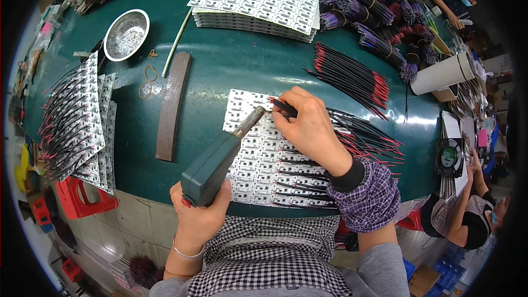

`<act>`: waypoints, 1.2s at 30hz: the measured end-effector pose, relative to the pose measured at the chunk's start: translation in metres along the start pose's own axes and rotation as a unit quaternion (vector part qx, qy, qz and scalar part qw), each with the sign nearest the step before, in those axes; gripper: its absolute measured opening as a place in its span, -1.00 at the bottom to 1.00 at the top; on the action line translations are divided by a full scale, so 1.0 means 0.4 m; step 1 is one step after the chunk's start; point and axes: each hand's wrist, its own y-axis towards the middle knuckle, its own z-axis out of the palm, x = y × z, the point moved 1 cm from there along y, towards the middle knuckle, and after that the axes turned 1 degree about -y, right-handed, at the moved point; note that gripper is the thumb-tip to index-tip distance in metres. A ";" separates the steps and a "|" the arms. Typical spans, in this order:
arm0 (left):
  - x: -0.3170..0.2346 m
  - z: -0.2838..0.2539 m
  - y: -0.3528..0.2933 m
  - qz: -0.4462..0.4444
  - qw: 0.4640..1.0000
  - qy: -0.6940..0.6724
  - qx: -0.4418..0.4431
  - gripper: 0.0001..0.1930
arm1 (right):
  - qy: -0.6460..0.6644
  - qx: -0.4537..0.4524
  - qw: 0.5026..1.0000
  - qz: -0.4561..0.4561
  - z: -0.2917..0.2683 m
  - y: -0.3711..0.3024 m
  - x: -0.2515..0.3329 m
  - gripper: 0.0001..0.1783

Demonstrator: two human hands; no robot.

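My left hand is wrapped round the handle of a dark green soldering gun. Its metal nozzle points up and right, reaching the upper part of a white circuit board panel. My right hand is closed in a pinch on black wires with red tips, just beside the nozzle. Several wires lie along the panel's right half, below the right hand. Under the right wrist and to its right, more loose wires fan out. Whether the nozzle touches a wire is too small to tell.
Stacked panels stand at the back, with wire bundles to their right. A metal bowl, rubber bands and a brown bar lie left. Wired panels overhang the left edge. Another person sits at right.
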 end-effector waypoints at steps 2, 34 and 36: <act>0.000 -0.008 0.006 0.033 0.999 0.029 0.007 -0.75 | 0.003 0.004 1.000 0.005 -0.002 0.001 0.004 -0.87; 0.012 -0.035 -0.040 0.047 0.996 -0.006 -0.073 -0.68 | 0.012 0.055 0.998 0.043 -0.025 0.028 0.011 -0.77; 0.013 -0.043 -0.042 0.043 0.997 -0.034 -0.059 -0.64 | 0.019 0.068 0.996 0.053 -0.031 0.020 0.010 -0.77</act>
